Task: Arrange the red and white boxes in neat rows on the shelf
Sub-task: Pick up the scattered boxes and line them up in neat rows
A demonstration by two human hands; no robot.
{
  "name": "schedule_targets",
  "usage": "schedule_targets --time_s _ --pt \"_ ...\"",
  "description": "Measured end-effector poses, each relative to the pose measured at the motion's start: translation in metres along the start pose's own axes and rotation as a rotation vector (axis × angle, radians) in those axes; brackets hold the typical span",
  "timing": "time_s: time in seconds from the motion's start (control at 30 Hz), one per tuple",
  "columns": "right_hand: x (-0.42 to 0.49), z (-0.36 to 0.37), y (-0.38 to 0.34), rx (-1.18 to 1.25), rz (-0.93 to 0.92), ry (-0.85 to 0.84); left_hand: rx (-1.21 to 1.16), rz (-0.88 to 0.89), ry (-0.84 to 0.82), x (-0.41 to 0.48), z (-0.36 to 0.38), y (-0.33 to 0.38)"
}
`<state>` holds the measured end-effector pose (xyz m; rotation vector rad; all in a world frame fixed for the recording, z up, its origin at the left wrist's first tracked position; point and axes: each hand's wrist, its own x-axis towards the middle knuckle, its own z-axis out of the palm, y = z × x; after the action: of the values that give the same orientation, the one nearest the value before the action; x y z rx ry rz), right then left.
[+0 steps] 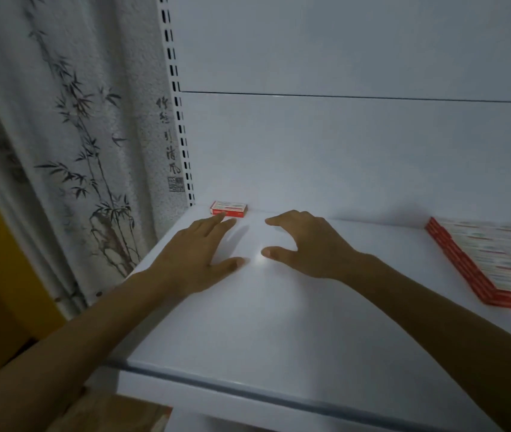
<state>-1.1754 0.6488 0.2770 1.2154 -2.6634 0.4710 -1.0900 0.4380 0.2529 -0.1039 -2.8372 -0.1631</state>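
Observation:
One small red and white box (pixel 228 208) lies flat at the back left corner of the white shelf (pixel 279 332), against the back panel. My left hand (pixel 198 254) reaches over the shelf with straight fingers, and its fingertips touch the front edge of that box. My right hand (pixel 304 244) hovers just to the right, fingers loosely curved, thumb apart, holding nothing. A tight block of several red and white boxes (pixel 494 260) lies flat at the shelf's right side, partly cut off by the frame edge.
A slotted upright post (pixel 179 120) borders the shelf on the left. Beyond it hangs a curtain with a bamboo ink painting (pixel 76 135). The white back panel (pixel 341 151) closes the rear. The shelf's front lip (pixel 248 391) runs across the bottom.

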Motion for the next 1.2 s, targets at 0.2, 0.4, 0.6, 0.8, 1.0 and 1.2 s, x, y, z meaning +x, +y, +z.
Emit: schedule_targets --time_s 0.2,0.4,0.6,0.8,1.0,1.2 --pt "0.061 0.043 -0.041 -0.019 0.115 -0.006 -0.048 -0.093 0.034 0.026 0.014 -0.046" --pt "0.101 0.062 -0.043 -0.164 0.180 0.009 -0.164 -0.114 0.151 0.042 0.035 -0.056" --pt "0.109 0.069 -0.040 -0.064 0.226 -0.059 -0.171 -0.149 0.107 0.043 0.035 -0.060" --pt "0.062 0.050 -0.036 -0.082 0.215 -0.008 -0.178 -0.154 0.081 0.040 0.033 -0.058" --pt "0.034 0.051 -0.024 0.190 0.222 0.164 -0.118 -0.092 0.054 0.039 0.034 -0.054" --pt "0.040 0.059 -0.018 0.143 0.265 0.101 -0.069 0.010 0.089 0.038 0.029 -0.050"
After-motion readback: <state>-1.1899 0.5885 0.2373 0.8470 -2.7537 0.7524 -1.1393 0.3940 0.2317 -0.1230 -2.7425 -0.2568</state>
